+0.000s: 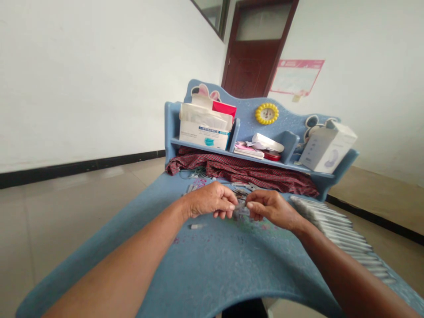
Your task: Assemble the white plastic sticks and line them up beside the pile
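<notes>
Both hands are over the middle of the blue surface, fingertips facing each other.

Left hand: fingers curled in, thumb and fingertips pinched on the left end of a small grey piece. Right hand: likewise closed to a pinch, gripping the right end of the same piece. The piece is held between the two hands, just above the surface; its exact form is too small to tell.

At 12 o'clock from the hands, just behind them, lies a loose heap of similar grey pieces. From 3 to 5 o'clock, beside the right forearm, a long row of stacked pieces runs along the edge of the surface. At 8 o'clock from the left hand, a single stray piece lies apart on the surface.

Further back at 12 o'clock, a red checked cloth is bunched under the shelf. The shelf carries a mask box at its left end and a tilted white box at its right end. A yellow clock is fixed to the back panel.
</notes>
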Demonstrator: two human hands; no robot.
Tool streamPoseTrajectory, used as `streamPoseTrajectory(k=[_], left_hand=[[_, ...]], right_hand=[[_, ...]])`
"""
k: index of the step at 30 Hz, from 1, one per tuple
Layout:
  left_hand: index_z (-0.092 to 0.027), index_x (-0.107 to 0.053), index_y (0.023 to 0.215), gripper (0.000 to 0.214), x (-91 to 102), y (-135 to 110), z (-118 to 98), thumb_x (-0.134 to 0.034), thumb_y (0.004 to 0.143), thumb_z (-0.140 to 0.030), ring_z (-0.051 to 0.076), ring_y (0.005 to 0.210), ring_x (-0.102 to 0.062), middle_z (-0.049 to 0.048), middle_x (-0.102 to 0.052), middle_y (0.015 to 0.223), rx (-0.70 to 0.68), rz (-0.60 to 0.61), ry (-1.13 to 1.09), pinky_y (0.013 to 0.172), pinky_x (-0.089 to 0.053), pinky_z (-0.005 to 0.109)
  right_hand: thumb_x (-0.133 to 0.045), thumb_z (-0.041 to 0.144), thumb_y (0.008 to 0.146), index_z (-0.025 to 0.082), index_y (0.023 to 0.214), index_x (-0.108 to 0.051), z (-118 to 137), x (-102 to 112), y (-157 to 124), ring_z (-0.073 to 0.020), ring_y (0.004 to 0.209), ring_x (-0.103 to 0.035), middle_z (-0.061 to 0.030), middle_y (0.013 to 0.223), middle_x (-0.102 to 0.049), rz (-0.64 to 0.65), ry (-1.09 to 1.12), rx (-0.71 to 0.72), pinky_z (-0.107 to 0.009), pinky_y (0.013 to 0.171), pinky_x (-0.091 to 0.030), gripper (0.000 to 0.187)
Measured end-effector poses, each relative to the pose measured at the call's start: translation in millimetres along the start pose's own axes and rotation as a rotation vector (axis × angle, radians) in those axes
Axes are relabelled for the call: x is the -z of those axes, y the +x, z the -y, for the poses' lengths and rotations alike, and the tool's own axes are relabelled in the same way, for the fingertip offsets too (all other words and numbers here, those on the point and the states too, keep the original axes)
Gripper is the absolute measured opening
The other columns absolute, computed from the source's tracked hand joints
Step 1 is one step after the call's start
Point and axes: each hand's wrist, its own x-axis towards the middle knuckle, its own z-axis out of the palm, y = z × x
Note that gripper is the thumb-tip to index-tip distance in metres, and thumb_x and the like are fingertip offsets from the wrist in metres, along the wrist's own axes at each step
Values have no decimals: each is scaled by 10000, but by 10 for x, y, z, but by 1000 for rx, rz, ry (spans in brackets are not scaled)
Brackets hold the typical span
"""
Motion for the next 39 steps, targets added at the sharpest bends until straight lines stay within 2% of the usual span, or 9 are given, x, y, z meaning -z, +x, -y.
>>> streamPoseTrajectory(k=[2, 6, 11, 16, 20, 24, 30, 34, 39], left_hand=[[-113, -610, 805, 147, 1, -3, -2, -590, 701, -215, 68, 464, -508, 3, -637, 601, 4, 5, 6, 429, -359, 170], [-115, -608, 803, 146, 7, -2, -1, -591, 699, -214, 68, 462, -505, 1, -636, 602, 3, 15, 11, 427, -355, 171], [-114, -609, 809, 140, 5, 2, 8, -579, 705, -203, 65, 466, -506, 2, -636, 610, -2, 15, 18, 431, -360, 169], [-114, -604, 830, 156, 2, 7, 13, -581, 701, -199, 64, 464, -506, 0, -635, 612, 1, 17, 15, 430, -360, 167], [-119, -607, 809, 151, -1, 11, 10, -586, 695, -215, 68, 465, -509, -1, -637, 606, 12, 22, 20, 430, -359, 170], [-124, -605, 806, 151, -15, 12, 5, -586, 682, -209, 66, 453, -497, -7, -636, 602, 23, 36, 36, 434, -361, 173], [-129, -602, 795, 158, -27, 17, -4, -582, 662, -210, 77, 465, -494, -23, -609, 580, 36, 22, 73, 453, -363, 185], [-130, -626, 767, 165, -56, 46, -25, -609, 613, -186, 89, 523, -496, -43, -566, 567, -24, -44, 223, 513, -372, 193], [-149, -653, 786, 163, -139, 73, -42, -538, 670, -151, 114, 640, -531, -18, -607, 682, -209, -208, 531, 590, -360, 199]], right_hand=[[-539, 451, 793, 139, 772, -562, 7, -13, 2, -101, 513, -535, -14, 597, -588, -2, 13, 0, -210, 497, -431, 314], [-405, 486, 856, 139, 631, -536, -7, -28, 3, -98, 467, -520, -27, 537, -570, 11, -59, -21, -211, 466, -420, 433], [-546, 463, 784, 153, 804, -538, -27, -38, -6, -102, 490, -541, -6, 589, -597, -18, 28, -47, -211, 477, -440, 311], [-402, 518, 844, 149, 647, -517, 20, -54, -2, -94, 434, -517, -19, 525, -573, 14, -55, -66, -199, 423, -407, 434], [-511, 512, 788, 151, 736, -533, 19, -55, -2, -94, 452, -520, -3, 545, -577, 0, 6, -62, -198, 437, -419, 366], [-421, 545, 823, 149, 650, -518, 1, -49, -10, -95, 426, -518, -18, 525, -573, 44, -37, -97, -198, 409, -403, 443], [-479, 561, 779, 152, 635, -508, 7, -105, -15, -89, 423, -518, -7, 511, -572, 35, 34, -111, -199, 421, -412, 435], [-486, 592, 750, 165, 614, -473, -32, -137, -2, -96, 367, -508, 4, 462, -572, 42, 150, -200, -203, 376, -395, 449], [-533, 552, 730, 164, 609, -462, -74, -102, 26, -96, 316, -491, 4, 424, -580, -13, 291, -282, -187, 327, -360, 413]])
